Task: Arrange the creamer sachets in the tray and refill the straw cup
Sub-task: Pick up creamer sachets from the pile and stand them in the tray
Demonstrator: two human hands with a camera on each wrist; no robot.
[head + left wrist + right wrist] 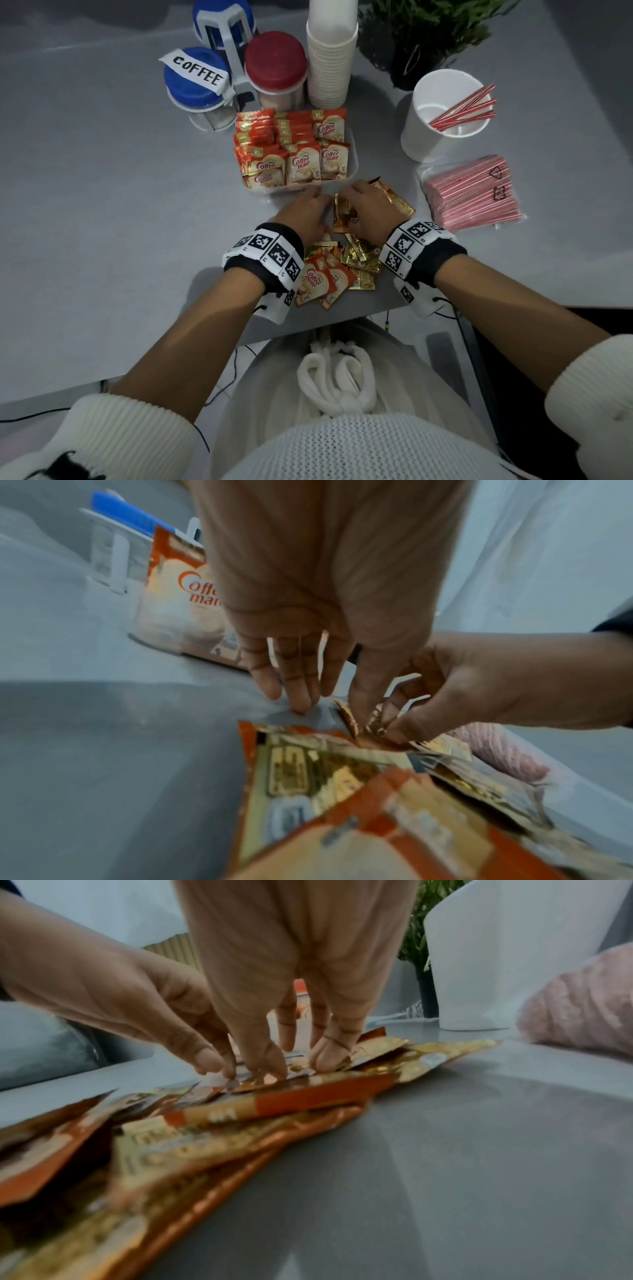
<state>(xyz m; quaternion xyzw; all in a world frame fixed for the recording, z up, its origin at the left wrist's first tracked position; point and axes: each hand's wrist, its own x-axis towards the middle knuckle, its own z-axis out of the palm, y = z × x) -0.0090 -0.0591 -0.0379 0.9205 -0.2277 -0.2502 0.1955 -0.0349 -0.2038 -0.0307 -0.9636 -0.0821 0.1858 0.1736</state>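
Observation:
A clear tray holds rows of upright creamer sachets. In front of it, a loose pile of sachets lies on the grey table. Both hands are on the far end of this pile. My left hand has its fingers pointing down to the table, and its thumb and forefinger pinch a sachet edge. My right hand curls its fingers round a few gold-backed sachets. The white straw cup at the right holds a few red-striped straws. A sealed bag of straws lies below it.
Behind the tray stand blue-lidded jars, one labelled COFFEE, a red-lidded jar and a tall stack of paper cups. A potted plant is at the back right. The table's near edge runs just under my wrists.

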